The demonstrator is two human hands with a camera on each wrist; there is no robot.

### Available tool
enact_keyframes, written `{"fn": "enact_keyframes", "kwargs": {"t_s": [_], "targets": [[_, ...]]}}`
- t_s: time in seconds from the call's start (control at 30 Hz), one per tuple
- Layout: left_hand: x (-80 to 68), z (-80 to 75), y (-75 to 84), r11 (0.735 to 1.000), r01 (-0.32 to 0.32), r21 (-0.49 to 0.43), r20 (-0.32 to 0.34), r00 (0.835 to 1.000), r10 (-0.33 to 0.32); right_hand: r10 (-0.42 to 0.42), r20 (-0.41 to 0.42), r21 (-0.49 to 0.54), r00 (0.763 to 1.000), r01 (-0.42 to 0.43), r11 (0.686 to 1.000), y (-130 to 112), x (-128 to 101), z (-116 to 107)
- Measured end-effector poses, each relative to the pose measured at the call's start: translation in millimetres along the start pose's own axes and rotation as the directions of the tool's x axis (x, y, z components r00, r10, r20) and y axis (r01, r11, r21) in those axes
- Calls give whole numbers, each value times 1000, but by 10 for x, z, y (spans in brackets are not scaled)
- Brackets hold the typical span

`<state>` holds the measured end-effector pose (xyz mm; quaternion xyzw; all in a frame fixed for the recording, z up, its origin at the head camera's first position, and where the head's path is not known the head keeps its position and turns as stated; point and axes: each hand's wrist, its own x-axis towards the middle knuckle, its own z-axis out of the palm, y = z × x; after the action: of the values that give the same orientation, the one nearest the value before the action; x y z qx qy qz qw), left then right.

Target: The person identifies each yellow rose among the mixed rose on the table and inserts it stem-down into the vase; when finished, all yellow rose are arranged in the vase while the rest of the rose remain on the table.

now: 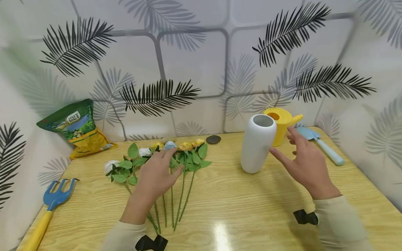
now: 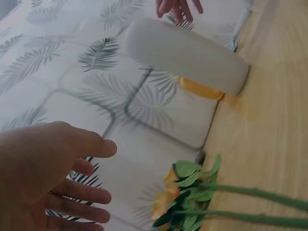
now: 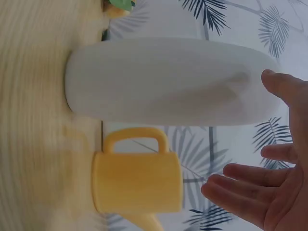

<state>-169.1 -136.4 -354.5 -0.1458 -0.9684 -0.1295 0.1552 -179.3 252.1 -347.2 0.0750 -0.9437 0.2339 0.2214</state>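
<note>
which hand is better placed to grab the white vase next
Probably the right hand: it is open just beside the white vase, its thumb close to the vase's side. The left hand is over by the flowers, farther away.

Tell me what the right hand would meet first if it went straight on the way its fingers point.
Most likely the yellow watering can, partly behind the white vase: the right hand points toward it in the head view. Depth is unclear, so it might pass above.
</note>
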Motion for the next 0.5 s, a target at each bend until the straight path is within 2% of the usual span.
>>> {"fn": "enact_keyframes", "kwargs": {"t_s": [0.1, 0.2, 0.37, 0.5], "targets": [[-5, 96, 80, 998, -17, -60, 34, 999, 20, -14, -38, 122, 999, 19, 992, -9, -1, 80], [3, 208, 145, 992, -5, -127, 95, 995, 17, 6, -35, 218, 999, 1, 976, -6, 4, 161], [-2, 360, 209, 984, -3, -176, 167, 985, 33, 50, -64, 310, 997, -28, 950, -20, 4, 278], [-18, 453, 223, 984, 20, -179, 228, 973, 22, 87, -97, 361, 992, -46, 932, -67, -6, 337]]}}
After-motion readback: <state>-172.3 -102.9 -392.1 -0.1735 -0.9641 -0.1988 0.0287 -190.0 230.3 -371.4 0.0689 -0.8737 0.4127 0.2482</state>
